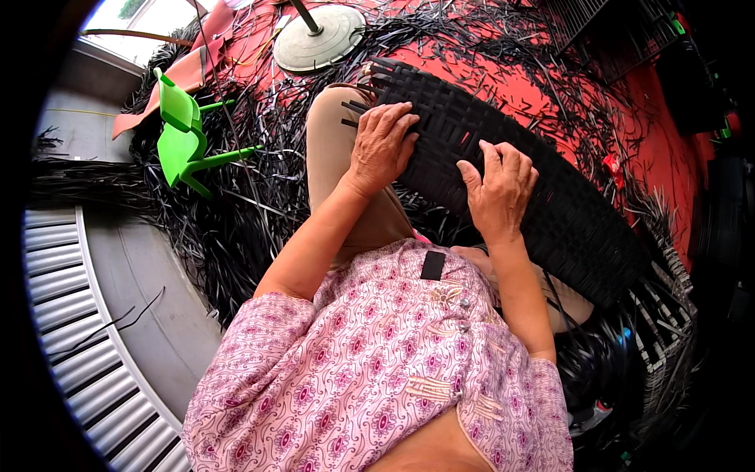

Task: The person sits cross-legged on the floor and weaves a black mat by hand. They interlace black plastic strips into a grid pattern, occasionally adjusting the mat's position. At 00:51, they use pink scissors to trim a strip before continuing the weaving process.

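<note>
A long black panel (pixel 566 185) of flat woven strips lies across my lap, slanting from upper left down to the right. Short loose strip ends stick out at its left end. My left hand (pixel 383 148) is closed at that end, its fingers curled and pressed together on the weave. Farther right, my right hand (pixel 501 189) rests its fingertips on the panel, thumb apart from the bent fingers. What lies under both palms is hidden.
Tangled black strips (pixel 236 212) cover much of the red floor (pixel 425 59). A green plastic chair (pixel 181 141) stands at the left, a round pale base (pixel 318 38) with a pole at the back. White slats (pixel 71 303) run along the lower left. A part-woven frame (pixel 668 330) is at right.
</note>
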The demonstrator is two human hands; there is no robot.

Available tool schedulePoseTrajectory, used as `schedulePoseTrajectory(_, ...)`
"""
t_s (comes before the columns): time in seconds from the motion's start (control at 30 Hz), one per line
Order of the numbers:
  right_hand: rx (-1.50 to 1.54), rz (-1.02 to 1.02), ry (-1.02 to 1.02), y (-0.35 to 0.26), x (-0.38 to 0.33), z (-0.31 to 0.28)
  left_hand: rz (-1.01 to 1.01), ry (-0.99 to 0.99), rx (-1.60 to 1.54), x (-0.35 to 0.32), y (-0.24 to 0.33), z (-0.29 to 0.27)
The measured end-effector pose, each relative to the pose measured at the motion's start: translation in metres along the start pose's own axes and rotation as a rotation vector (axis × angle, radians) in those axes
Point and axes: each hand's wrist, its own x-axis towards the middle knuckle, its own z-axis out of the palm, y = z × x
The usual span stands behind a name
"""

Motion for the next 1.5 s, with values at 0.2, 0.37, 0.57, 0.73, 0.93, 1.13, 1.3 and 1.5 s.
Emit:
schedulePoseTrajectory(0.2, -0.052, -0.075, -0.013, -0.012, -0.001, 0.007, -0.024, -0.086, 0.066, 0.0, 0.002, -0.003)
schedulePoseTrajectory(0.37, -0.041, -0.072, -0.026, -0.01, 0.004, 0.009, -0.008, -0.075, 0.091, -0.001, 0.001, -0.002)
schedulePoseTrajectory(0.57, 0.022, -0.074, 0.034, -0.011, -0.009, 0.004, 0.0, 0.021, 0.028, -0.004, 0.002, 0.002)
schedulePoseTrajectory(0.73, -0.072, -0.014, 0.055, 0.004, -0.029, 0.002, -0.057, 0.051, -0.051, -0.008, -0.004, 0.008)
schedulePoseTrajectory(0.93, 0.01, -0.016, 0.087, 0.026, -0.045, -0.001, -0.486, 0.407, -0.851, -0.012, -0.029, 0.011)
schedulePoseTrajectory(1.13, -0.074, -0.018, 0.001, 0.028, -0.055, 0.002, -0.806, 0.768, -0.827, -0.018, -0.077, -0.032)
schedulePoseTrajectory(1.3, -0.09, -0.014, 0.076, 0.027, -0.055, 0.001, -0.762, 0.7, -0.595, -0.016, -0.071, -0.039)
schedulePoseTrajectory(1.5, -0.065, 0.015, 0.063, 0.032, -0.061, 0.0, -0.431, 0.301, -0.147, -0.003, -0.032, -0.029)
